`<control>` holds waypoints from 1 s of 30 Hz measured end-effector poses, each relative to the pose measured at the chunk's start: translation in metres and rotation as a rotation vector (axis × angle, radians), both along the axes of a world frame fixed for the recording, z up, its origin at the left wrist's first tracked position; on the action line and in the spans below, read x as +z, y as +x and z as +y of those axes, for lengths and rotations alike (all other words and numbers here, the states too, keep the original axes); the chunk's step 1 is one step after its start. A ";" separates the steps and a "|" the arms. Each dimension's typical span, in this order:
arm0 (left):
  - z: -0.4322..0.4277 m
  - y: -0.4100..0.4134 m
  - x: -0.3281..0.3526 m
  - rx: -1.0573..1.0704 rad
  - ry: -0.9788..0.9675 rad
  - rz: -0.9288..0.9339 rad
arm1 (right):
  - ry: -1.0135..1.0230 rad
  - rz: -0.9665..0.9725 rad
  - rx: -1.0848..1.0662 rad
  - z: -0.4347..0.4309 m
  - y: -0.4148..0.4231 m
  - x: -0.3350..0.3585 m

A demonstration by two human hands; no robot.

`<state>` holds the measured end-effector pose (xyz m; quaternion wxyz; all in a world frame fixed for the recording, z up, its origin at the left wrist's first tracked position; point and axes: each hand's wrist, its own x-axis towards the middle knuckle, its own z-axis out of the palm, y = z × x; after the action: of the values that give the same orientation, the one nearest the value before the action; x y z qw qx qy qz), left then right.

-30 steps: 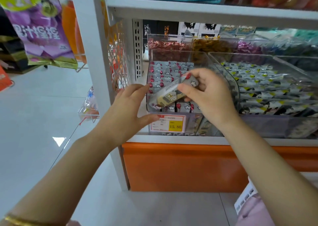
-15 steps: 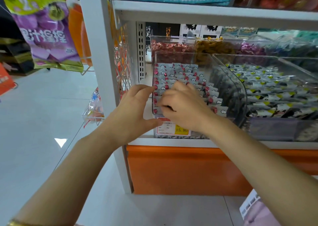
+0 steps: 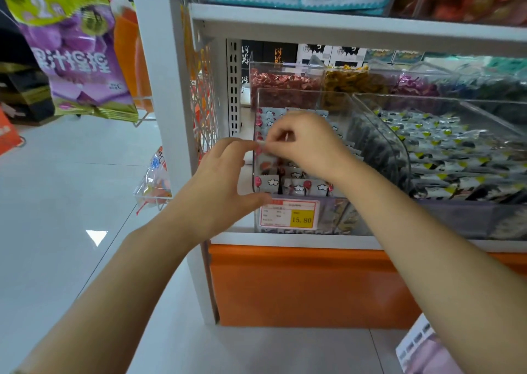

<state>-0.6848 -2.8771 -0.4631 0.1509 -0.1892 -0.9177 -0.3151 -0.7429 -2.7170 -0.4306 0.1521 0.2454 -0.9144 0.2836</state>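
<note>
A clear plastic bin (image 3: 332, 217) on the shelf holds several small grey snack packets (image 3: 269, 182) printed with clouds and red dots. My left hand (image 3: 219, 185) grips the bin's front left corner, fingers up at the rim and thumb pressed on the front wall beside the yellow price tag (image 3: 289, 215). My right hand (image 3: 310, 145) reaches down into the bin from above. Its thumb and fingers pinch the top edge of one packet (image 3: 268, 161) near the left wall. The hand hides the middle rows of packets.
A second clear bin (image 3: 370, 111) of black and yellow packets (image 3: 456, 151) adjoins on the right, with bins of red sweets (image 3: 282, 85) behind. The upper shelf (image 3: 342, 28) hangs low overhead. A white post (image 3: 165, 88) and a hanging purple bag (image 3: 77, 60) stand left above grey floor.
My right hand has brought the packet it held above the bin down inside, toward the left front corner. My left hand has stayed on the bin's corner.
</note>
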 end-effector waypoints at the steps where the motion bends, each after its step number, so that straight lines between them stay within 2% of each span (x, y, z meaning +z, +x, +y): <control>1: 0.000 0.000 0.000 0.004 0.011 -0.002 | -0.138 0.009 -0.001 0.004 0.005 0.004; 4: 0.000 0.000 0.001 0.046 0.049 0.039 | -0.430 0.086 -0.038 0.018 0.024 0.009; 7: 0.005 0.004 0.003 0.078 0.131 0.099 | -0.699 0.049 -0.081 0.034 0.042 0.003; 12: 0.014 0.012 0.006 0.047 0.244 0.028 | -1.260 -0.303 -0.009 0.048 0.068 -0.017; 14: 0.018 0.014 0.006 0.002 0.359 -0.036 | -1.397 -0.423 0.016 0.050 0.075 -0.024; 16: 0.021 0.016 0.006 -0.045 0.546 -0.153 | -1.426 -0.493 0.043 0.053 0.080 -0.028; 20: 0.022 0.019 0.003 -0.072 0.823 -0.350 | -1.335 -0.598 0.044 0.059 0.085 -0.029; 26: 0.021 0.018 0.000 -0.001 0.897 -0.385 | -1.492 -0.811 0.139 0.060 0.083 -0.030; 28: 0.020 0.018 0.001 -0.031 0.931 -0.450 | -1.542 -0.842 0.167 0.060 0.083 -0.031; 30: 0.020 0.019 0.005 -0.081 1.003 -0.497 | -1.505 -0.830 0.148 0.061 0.081 -0.034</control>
<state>-0.6656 -2.8573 -0.4585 -0.0107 -0.0493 -0.6556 -0.7535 -0.6614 -2.6558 -0.4644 -0.0912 0.0147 -0.4464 0.8901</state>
